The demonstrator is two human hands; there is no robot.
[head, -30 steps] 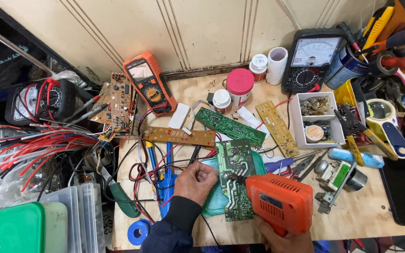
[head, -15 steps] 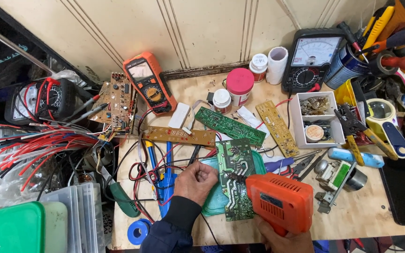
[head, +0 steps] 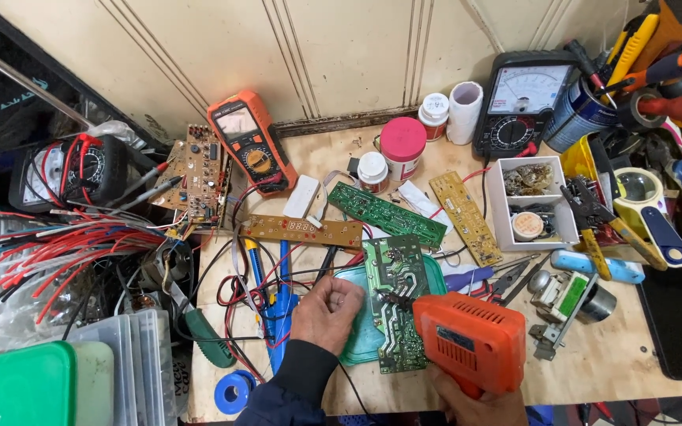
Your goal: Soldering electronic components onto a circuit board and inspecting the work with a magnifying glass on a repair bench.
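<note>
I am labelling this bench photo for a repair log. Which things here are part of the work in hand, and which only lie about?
In hand:
- left hand pressing the green circuit board
- right hand gripping the orange pistol-shaped power tool, tip at that board
- teal plastic lid underneath

Lying about:
- orange digital multimeter
- black analogue meter
- pink-capped jar
- blue tape roll

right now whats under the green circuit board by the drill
A teal plastic lid lies under the board, showing at its left and upper right. The left hand rests on the lid's left edge. The lid's middle, and the bench beneath, are covered.
</note>
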